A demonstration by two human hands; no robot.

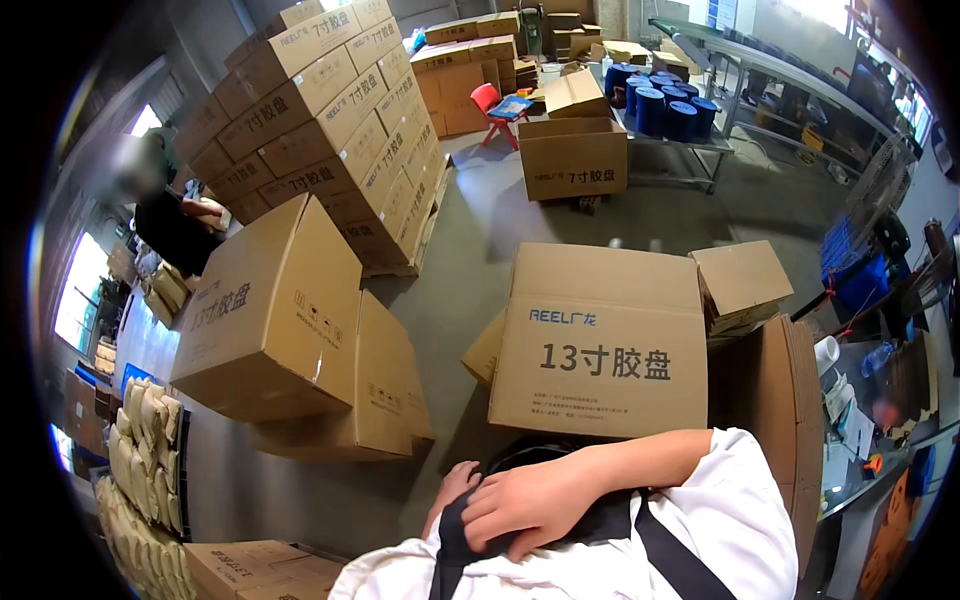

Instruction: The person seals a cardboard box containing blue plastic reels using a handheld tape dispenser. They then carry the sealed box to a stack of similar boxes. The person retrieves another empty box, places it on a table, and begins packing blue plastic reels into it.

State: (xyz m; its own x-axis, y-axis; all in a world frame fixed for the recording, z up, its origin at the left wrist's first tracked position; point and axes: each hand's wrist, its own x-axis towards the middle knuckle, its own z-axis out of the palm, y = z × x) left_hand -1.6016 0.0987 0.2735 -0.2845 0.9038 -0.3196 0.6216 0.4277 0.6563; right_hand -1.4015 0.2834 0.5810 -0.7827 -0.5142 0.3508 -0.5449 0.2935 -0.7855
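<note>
My right hand [530,500] lies across the front of my body, its bent fingers closed over a black strap [452,530] on my white top. Just behind it, my left hand [452,492] shows only in part, fingers stretched out and nothing visible in them; the strap and my right hand cover the rest. Ahead of both hands stands a large brown cardboard box [600,345] with dark print on its side. A dark rounded thing [530,450], which I cannot make out, sits between that box and my hands.
Two stacked cartons [270,320] stand at left, before a tall pallet stack of boxes [320,120]. An upright open carton [780,410] borders my right side. Farther off are blue reels [665,110] on a table and a red chair [495,112]. A person [170,215] stands far left.
</note>
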